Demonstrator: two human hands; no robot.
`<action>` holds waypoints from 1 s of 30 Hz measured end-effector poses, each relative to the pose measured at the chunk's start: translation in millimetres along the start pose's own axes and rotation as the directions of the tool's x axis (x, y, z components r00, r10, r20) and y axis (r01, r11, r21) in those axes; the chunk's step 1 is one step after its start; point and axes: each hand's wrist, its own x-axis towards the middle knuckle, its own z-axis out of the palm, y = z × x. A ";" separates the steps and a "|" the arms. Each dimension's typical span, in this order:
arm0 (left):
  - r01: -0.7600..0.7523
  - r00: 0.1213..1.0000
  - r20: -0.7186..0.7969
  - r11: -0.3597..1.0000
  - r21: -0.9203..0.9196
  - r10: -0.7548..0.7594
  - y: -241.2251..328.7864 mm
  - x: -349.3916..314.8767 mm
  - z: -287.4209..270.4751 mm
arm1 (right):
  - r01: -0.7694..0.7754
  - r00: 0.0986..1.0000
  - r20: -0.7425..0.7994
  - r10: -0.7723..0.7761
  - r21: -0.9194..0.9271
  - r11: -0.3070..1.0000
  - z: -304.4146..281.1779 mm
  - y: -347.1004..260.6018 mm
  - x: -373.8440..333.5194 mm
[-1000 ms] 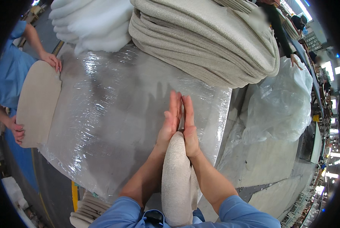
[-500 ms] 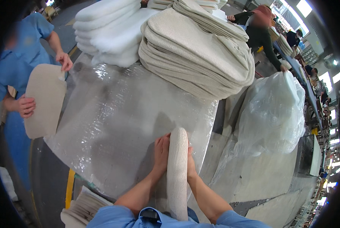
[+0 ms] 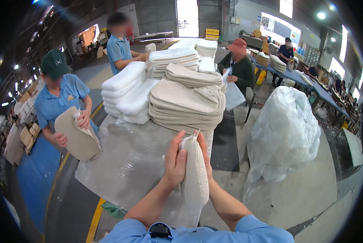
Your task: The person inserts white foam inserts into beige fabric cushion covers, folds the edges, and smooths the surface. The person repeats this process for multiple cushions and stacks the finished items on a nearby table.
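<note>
1 head view (fisheye), forward-downward

We're mostly drowning in beige here, honestly. The padded piece (image 3: 197, 174) is creamy off-white with a fine nubbly pattern, and the folded covers (image 3: 185, 95) run a shade greyer. We get plain bright white on the pads (image 3: 124, 83). Our own shirt (image 3: 260, 231) is light blue, as are the 2 other shirts (image 3: 66, 99) on the left, 1 of them below a dark green cap (image 3: 54, 62). We also spot a dusty red cap (image 3: 238, 46), a milky clear bag (image 3: 285, 129), silvery streaks across the greyish tabletop (image 3: 116, 166), a yellow floor stripe (image 3: 95, 222) and yellow crates (image 3: 212, 34).
</note>
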 end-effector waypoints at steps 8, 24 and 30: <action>-0.018 1.000 -0.009 1.000 0.021 0.018 25.7 -41.3 -8.4 | 0.185 0.982 0.077 -0.175 -0.149 0.971 -6.9 -13.1 -23.2; 0.084 0.771 0.607 0.975 0.205 -0.194 29.8 -52.9 -24.2 | -0.112 0.988 -0.013 0.152 -0.738 0.665 4.6 -121.0 -165.8; -0.187 0.488 0.779 0.825 0.534 -0.394 20.1 -12.7 5.6 | -0.207 0.972 -0.218 0.087 -0.624 0.754 -71.3 -149.6 -178.8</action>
